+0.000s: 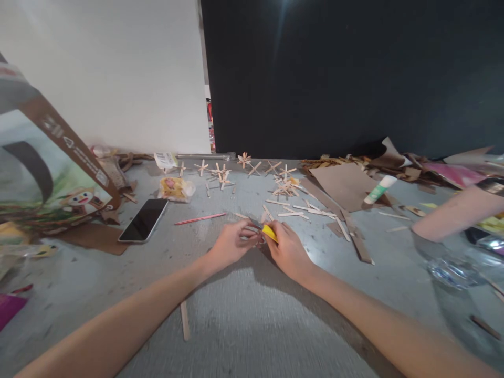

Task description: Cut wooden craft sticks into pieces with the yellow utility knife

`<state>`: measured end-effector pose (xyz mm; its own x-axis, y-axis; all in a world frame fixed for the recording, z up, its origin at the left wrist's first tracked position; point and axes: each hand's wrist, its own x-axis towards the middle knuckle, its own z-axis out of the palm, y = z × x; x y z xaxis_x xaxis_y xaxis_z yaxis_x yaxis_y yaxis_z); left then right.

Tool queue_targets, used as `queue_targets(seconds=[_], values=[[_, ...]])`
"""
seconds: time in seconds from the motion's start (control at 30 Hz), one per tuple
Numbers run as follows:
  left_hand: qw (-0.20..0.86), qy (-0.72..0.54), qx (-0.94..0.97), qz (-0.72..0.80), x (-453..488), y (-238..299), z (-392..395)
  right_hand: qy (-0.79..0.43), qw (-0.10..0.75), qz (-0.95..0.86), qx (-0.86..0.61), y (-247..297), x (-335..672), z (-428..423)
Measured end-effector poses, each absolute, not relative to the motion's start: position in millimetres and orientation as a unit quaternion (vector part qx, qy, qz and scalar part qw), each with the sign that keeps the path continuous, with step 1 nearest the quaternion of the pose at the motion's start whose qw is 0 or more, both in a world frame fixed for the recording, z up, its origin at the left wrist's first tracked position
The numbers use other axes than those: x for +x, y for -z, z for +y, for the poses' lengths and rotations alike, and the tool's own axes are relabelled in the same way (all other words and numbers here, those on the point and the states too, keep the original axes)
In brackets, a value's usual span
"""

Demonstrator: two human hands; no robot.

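Observation:
Both of my hands meet at the middle of the grey table (252, 315). My right hand (287, 249) is closed around a small yellow tool (270, 232), whose tip points toward my left hand. My left hand (232, 242) pinches a small thin piece, probably a wooden stick, against that tool; the piece is too small to make out. Loose wooden craft sticks (291, 210) lie just beyond my hands. Several star shapes of crossed sticks (222, 173) stand farther back.
A black phone (144, 220) lies at the left by a printed cardboard box (51, 173). A pink pencil (200, 218), a snack packet (175, 189), a glue stick (380, 189), brown cardboard pieces (346, 184) and a cardboard tube (457, 212) surround the work spot. One stick (185, 320) lies near my left forearm.

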<state>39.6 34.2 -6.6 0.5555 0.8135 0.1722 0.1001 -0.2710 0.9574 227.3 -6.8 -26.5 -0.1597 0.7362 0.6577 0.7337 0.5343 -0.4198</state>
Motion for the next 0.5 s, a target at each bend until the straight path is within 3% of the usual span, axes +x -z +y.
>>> queue_targets(seconds=[0.5], values=[[0.54,-0.396,0.646,0.367,39.6,-0.6,38.9,-0.141,0.563,-0.609,-0.54,14.6,231.4,-8.1]])
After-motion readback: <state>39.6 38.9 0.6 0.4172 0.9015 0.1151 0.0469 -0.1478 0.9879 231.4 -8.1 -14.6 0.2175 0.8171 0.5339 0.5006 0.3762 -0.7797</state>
